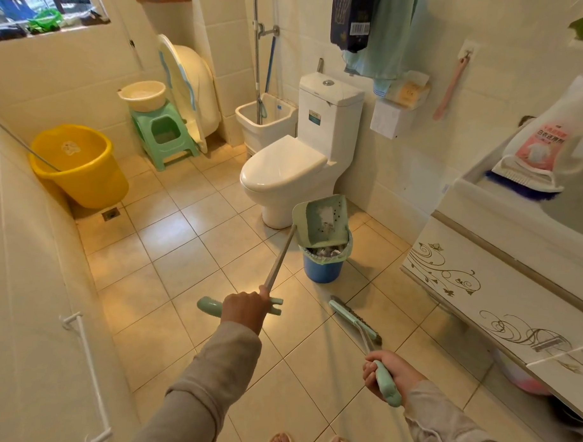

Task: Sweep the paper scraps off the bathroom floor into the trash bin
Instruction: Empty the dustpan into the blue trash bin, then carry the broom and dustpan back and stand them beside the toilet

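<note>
Right hand (389,373) nearest, fingers wrapped round broom (356,322) handle. Left hand (245,310) fisted on dustpan (321,220) pole; pan far beyond fingertips, tipped over trash bin (323,265), scraps (328,227) clinging inside. Risk: shaky long pole, scraps missing rim.

Premises were a household bathroom. A white toilet (295,168) with cistern stood against tiled walls (100,82) on a beige tiled floor (190,250). A yellow bucket (77,167), a green stool (164,133) carrying a basin (142,95), a mop sink (267,117), hanging towels (386,35) and a decorated sink cabinet (479,280) were present.
</note>
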The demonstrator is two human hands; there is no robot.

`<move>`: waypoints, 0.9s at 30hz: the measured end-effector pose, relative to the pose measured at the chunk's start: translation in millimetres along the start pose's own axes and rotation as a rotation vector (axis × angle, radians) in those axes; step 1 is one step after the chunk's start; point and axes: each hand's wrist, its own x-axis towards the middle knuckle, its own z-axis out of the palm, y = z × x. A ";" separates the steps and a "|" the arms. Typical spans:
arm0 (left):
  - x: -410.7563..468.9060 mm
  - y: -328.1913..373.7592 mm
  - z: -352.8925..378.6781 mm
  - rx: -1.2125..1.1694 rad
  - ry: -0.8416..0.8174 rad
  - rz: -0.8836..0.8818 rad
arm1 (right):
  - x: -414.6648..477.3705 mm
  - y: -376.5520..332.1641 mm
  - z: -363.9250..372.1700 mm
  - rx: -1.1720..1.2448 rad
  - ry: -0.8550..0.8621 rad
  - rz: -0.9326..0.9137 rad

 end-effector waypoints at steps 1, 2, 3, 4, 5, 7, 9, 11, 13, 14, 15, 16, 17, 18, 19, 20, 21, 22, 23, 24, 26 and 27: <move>-0.8 -2.2 -3.6 -0.095 0.008 -0.055 | -0.3 -0.1 -0.6 0.007 -0.001 -0.001; -1.1 -4.6 -8.9 -0.209 0.026 -0.123 | -0.6 0.1 -0.8 0.010 -0.002 0.001; -1.8 -7.7 -15.4 -0.328 0.049 -0.198 | -0.7 0.3 -0.6 0.010 -0.003 0.004; -2.6 -11.5 -21.8 -0.451 0.068 -0.270 | -0.6 0.5 -0.2 0.010 -0.005 0.005; -3.1 -16.1 -27.7 -0.579 0.082 -0.333 | -0.5 0.6 0.1 0.012 -0.006 0.004; -5.1 -26.4 -35.9 -0.865 0.086 -0.429 | 0.2 0.9 1.9 0.015 -0.009 0.007; -10.3 -35.1 -40.6 -1.162 0.073 -0.490 | 1.8 1.1 3.8 0.005 -0.007 0.011; -20.6 -42.7 -43.0 -1.333 0.064 -0.560 | 4.8 1.9 6.7 -0.029 0.016 0.011; -31.7 -48.1 -39.8 -1.335 0.044 -0.595 | 9.4 3.3 9.5 -0.088 0.040 0.004; -37.5 -50.3 -36.3 -1.311 0.037 -0.598 | 11.2 4.6 11.0 -0.114 0.046 0.002; -43.7 -52.1 -32.7 -1.289 0.034 -0.603 | 12.6 6.1 12.3 -0.133 0.048 0.004; -49.8 -53.7 -28.0 -1.280 0.029 -0.622 | 14.2 8.0 12.7 -0.152 0.055 0.006; -55.7 -55.4 -22.9 -1.289 0.019 -0.653 | 15.7 10.1 12.8 -0.173 0.068 0.008; -60.6 -56.6 -17.3 -1.299 0.009 -0.682 | 16.9 12.0 12.3 -0.189 0.088 0.003; -66.7 -57.2 -11.6 -1.301 -0.004 -0.706 | 18.4 13.9 11.9 -0.202 0.108 -0.004; -72.0 -56.8 -6.2 -1.293 -0.022 -0.724 | 19.3 15.5 12.1 -0.217 0.123 -0.016; -76.1 -55.1 -0.7 -1.275 -0.041 -0.735 | 19.9 16.4 12.1 -0.238 0.134 -0.032; -79.1 -52.8 4.2 -1.255 -0.057 -0.747 | 20.1 16.5 12.1 -0.256 0.144 -0.051; -81.7 -50.3 9.2 -1.236 -0.077 -0.759 | 19.7 16.2 12.5 -0.263 0.155 -0.081; -82.0 -49.5 13.0 -1.210 -0.095 -0.763 | 18.1 14.0 15.3 -0.262 0.161 -0.119; -80.7 -44.6 24.0 -1.166 -0.147 -0.796 | 16.4 6.5 18.5 -0.279 0.168 -0.156; -81.2 -45.3 25.9 -1.135 -0.172 -0.798 | 12.6 4.0 22.7 -0.275 0.158 -0.162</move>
